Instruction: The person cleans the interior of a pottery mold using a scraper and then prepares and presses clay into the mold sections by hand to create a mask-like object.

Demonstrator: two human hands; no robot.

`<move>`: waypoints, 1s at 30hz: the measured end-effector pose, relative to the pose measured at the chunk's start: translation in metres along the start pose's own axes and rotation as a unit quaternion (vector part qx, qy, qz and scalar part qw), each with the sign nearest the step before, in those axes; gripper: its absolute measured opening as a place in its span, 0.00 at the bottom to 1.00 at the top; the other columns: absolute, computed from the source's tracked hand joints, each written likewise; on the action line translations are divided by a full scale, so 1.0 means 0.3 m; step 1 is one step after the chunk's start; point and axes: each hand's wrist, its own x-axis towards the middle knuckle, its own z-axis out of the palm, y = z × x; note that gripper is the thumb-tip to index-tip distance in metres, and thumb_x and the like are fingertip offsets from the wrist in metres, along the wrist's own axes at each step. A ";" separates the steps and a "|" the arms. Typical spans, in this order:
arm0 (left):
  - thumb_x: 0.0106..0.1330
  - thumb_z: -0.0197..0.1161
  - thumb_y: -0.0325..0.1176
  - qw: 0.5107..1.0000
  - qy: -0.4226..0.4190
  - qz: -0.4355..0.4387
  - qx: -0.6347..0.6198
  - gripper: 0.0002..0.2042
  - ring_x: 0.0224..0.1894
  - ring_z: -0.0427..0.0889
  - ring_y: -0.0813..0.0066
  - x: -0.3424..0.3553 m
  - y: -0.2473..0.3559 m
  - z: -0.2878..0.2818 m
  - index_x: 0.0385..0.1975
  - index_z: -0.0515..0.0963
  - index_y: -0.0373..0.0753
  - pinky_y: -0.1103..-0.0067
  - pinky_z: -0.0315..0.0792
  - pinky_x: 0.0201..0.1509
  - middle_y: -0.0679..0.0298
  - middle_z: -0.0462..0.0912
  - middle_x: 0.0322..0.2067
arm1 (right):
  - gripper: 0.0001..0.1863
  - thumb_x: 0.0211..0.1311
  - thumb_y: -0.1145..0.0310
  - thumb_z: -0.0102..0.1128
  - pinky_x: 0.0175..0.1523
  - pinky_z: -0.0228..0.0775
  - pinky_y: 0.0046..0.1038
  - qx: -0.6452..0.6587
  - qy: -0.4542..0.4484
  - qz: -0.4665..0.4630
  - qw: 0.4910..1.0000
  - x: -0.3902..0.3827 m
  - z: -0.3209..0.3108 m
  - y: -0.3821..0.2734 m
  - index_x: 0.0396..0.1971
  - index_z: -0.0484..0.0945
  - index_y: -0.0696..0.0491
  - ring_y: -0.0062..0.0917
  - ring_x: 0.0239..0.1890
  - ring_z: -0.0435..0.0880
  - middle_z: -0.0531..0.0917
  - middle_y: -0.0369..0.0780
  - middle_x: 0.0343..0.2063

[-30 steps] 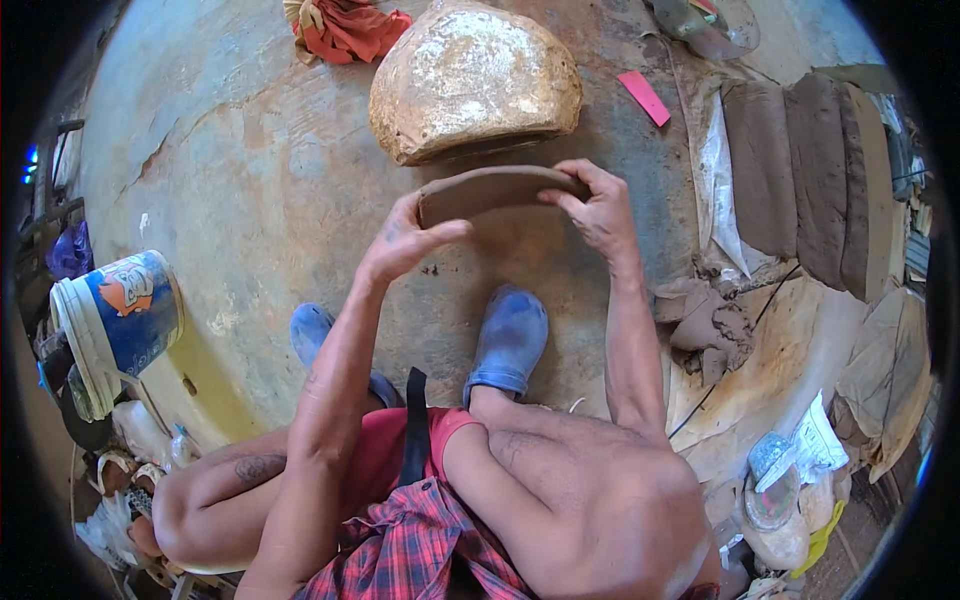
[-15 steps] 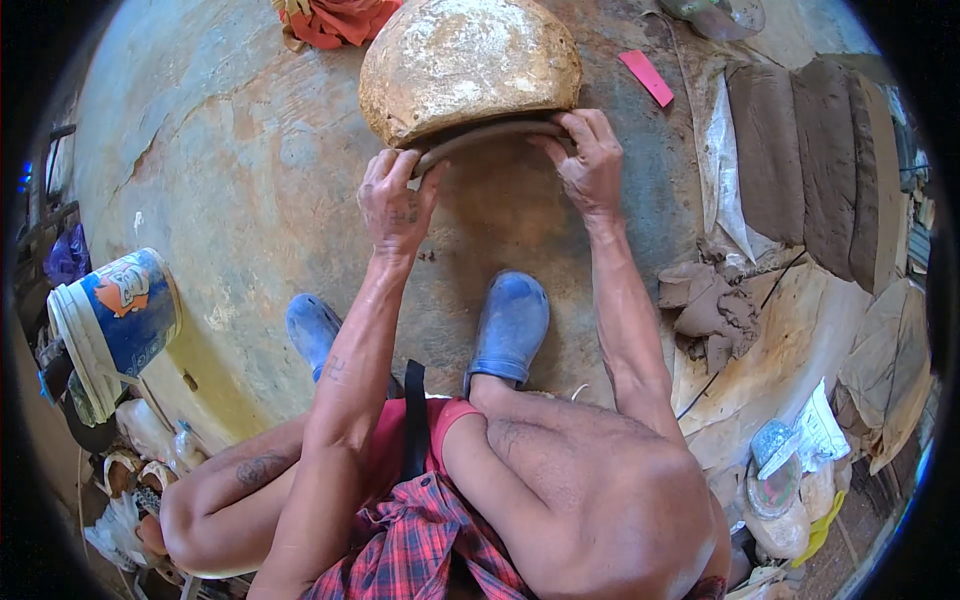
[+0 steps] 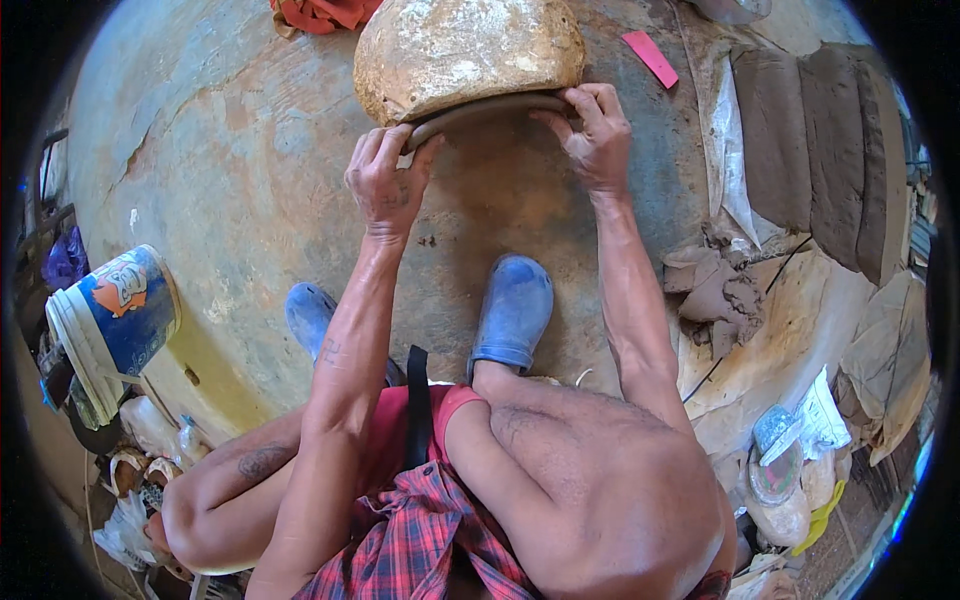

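A large pale block [image 3: 470, 50], rounded at the far side and rough with white and brown patches, stands on the floor in front of me. Along its near edge runs a dark, bowed strip of what looks like wet clay [image 3: 490, 108]. My left hand [image 3: 388, 185] pinches the strip's left end between thumb and fingers. At the other end, my right hand [image 3: 598, 140] grips it the same way, fingers over the top and thumb beneath. The strip's far side and the block's underside are hidden.
Thick dark clay slabs [image 3: 772, 150] lie at right, with a torn clay lump [image 3: 725, 305] nearer me. A pink strip [image 3: 650, 58] rests beyond my right hand. At left, a blue-and-white bucket [image 3: 135, 320] leans. My blue clogs [image 3: 512, 310] stand between my arms.
Both hands have shifted slightly away from me with the clay strip, which now sits closer along the block's near edge. The whole view has also moved a little.
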 end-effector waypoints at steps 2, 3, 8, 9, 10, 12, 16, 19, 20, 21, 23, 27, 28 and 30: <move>0.55 0.83 0.36 1.000 0.003 0.003 0.008 0.15 0.34 0.85 0.62 0.006 0.003 -0.001 0.36 0.85 0.38 0.69 0.79 0.39 0.60 0.86 0.31 | 0.23 0.45 0.68 0.88 0.37 0.84 0.31 -0.005 0.002 -0.008 1.000 0.004 0.000 0.002 0.41 0.84 0.52 0.31 0.36 0.87 0.82 0.38 0.39; 0.55 0.84 0.36 1.000 0.008 0.006 0.017 0.15 0.34 0.87 0.63 0.008 0.005 0.000 0.35 0.86 0.38 0.70 0.80 0.39 0.60 0.87 0.32 | 0.23 0.45 0.67 0.88 0.38 0.84 0.31 -0.006 0.010 -0.005 1.000 0.002 0.001 0.000 0.41 0.84 0.52 0.31 0.37 0.87 0.82 0.38 0.38; 0.51 0.85 0.42 0.999 0.020 -0.047 -0.006 0.21 0.33 0.83 0.61 0.004 0.002 0.003 0.40 0.84 0.40 0.67 0.78 0.39 0.60 0.83 0.31 | 0.26 0.44 0.66 0.89 0.40 0.84 0.32 -0.011 0.023 0.009 1.000 0.000 0.019 0.001 0.42 0.83 0.52 0.31 0.38 0.87 0.82 0.38 0.41; 0.49 0.87 0.44 0.995 0.020 -0.094 -0.012 0.25 0.36 0.83 0.60 0.002 0.005 0.005 0.43 0.84 0.40 0.67 0.78 0.40 0.59 0.83 0.33 | 0.29 0.43 0.64 0.89 0.43 0.84 0.33 0.008 0.037 0.023 0.999 0.003 0.020 0.007 0.47 0.83 0.50 0.32 0.40 0.86 0.82 0.38 0.43; 0.49 0.87 0.44 0.995 0.018 -0.095 -0.016 0.25 0.36 0.83 0.60 0.016 0.007 0.005 0.43 0.84 0.40 0.67 0.78 0.40 0.59 0.83 0.33 | 0.33 0.43 0.62 0.89 0.46 0.84 0.34 0.024 0.050 0.037 0.998 0.005 0.016 0.016 0.51 0.83 0.49 0.33 0.42 0.86 0.82 0.38 0.45; 0.43 0.88 0.48 0.997 0.015 -0.065 0.049 0.37 0.41 0.81 0.57 0.058 0.005 -0.021 0.55 0.82 0.40 0.65 0.77 0.41 0.57 0.80 0.40 | 0.39 0.41 0.60 0.90 0.52 0.84 0.35 -0.010 0.054 0.005 0.998 0.040 -0.002 0.015 0.58 0.82 0.46 0.35 0.48 0.86 0.82 0.39 0.51; 0.49 0.85 0.45 0.989 -0.021 0.126 0.070 0.43 0.68 0.77 0.43 0.146 -0.047 -0.039 0.70 0.77 0.55 0.63 0.79 0.66 0.56 0.78 0.68 | 0.52 0.37 0.58 0.90 0.69 0.78 0.37 0.008 -0.035 -0.060 0.998 0.131 -0.031 0.037 0.71 0.77 0.39 0.39 0.67 0.80 0.79 0.40 0.68; 0.53 0.82 0.42 0.988 -0.126 0.090 0.005 0.39 0.77 0.67 0.46 0.133 -0.089 -0.039 0.70 0.78 0.60 0.61 0.73 0.75 0.62 0.71 0.75 | 0.51 0.38 0.61 0.89 0.73 0.76 0.37 0.027 -0.091 -0.047 0.994 0.121 -0.032 0.077 0.70 0.78 0.38 0.37 0.71 0.78 0.75 0.39 0.73; 0.53 0.82 0.42 0.988 -0.128 0.089 0.003 0.39 0.77 0.67 0.46 0.137 -0.092 -0.035 0.70 0.78 0.60 0.61 0.73 0.75 0.62 0.71 0.75 | 0.51 0.38 0.61 0.89 0.73 0.76 0.37 0.026 -0.093 -0.046 0.994 0.116 -0.031 0.092 0.70 0.78 0.38 0.37 0.71 0.78 0.75 0.39 0.73; 0.54 0.82 0.41 0.988 -0.118 0.095 -0.002 0.38 0.77 0.68 0.47 0.143 -0.096 -0.033 0.69 0.78 0.59 0.61 0.74 0.74 0.63 0.72 0.74 | 0.50 0.39 0.62 0.88 0.72 0.76 0.37 0.023 -0.093 -0.044 0.994 0.113 -0.029 0.106 0.70 0.78 0.38 0.37 0.70 0.78 0.76 0.39 0.72; 0.55 0.82 0.41 0.989 -0.109 0.101 -0.007 0.37 0.77 0.68 0.48 0.144 -0.098 -0.035 0.69 0.79 0.58 0.61 0.74 0.74 0.65 0.73 0.74 | 0.49 0.40 0.63 0.88 0.71 0.77 0.37 0.016 -0.091 -0.043 0.995 0.102 -0.030 0.121 0.70 0.78 0.38 0.37 0.68 0.80 0.77 0.39 0.71; 0.55 0.81 0.41 0.987 -0.121 0.105 0.002 0.37 0.75 0.70 0.46 0.146 -0.096 -0.032 0.69 0.78 0.58 0.61 0.75 0.73 0.62 0.73 0.74 | 0.48 0.42 0.63 0.87 0.69 0.79 0.38 -0.002 -0.088 -0.044 0.995 0.129 -0.045 0.093 0.70 0.78 0.37 0.39 0.66 0.82 0.78 0.40 0.70; 0.55 0.81 0.41 0.986 -0.131 0.098 0.008 0.37 0.75 0.70 0.45 0.148 -0.095 -0.037 0.69 0.78 0.58 0.61 0.75 0.73 0.61 0.73 0.74 | 0.48 0.43 0.62 0.87 0.68 0.80 0.39 -0.014 -0.098 -0.036 0.994 0.136 -0.049 0.065 0.71 0.77 0.36 0.40 0.66 0.82 0.78 0.41 0.71; 0.55 0.82 0.43 0.986 -0.127 0.109 0.007 0.37 0.75 0.71 0.43 0.157 -0.103 -0.051 0.69 0.78 0.61 0.60 0.77 0.71 0.60 0.73 0.73 | 0.50 0.42 0.61 0.87 0.67 0.81 0.39 -0.032 -0.105 -0.042 0.993 0.148 -0.051 0.009 0.72 0.76 0.33 0.41 0.66 0.82 0.77 0.42 0.71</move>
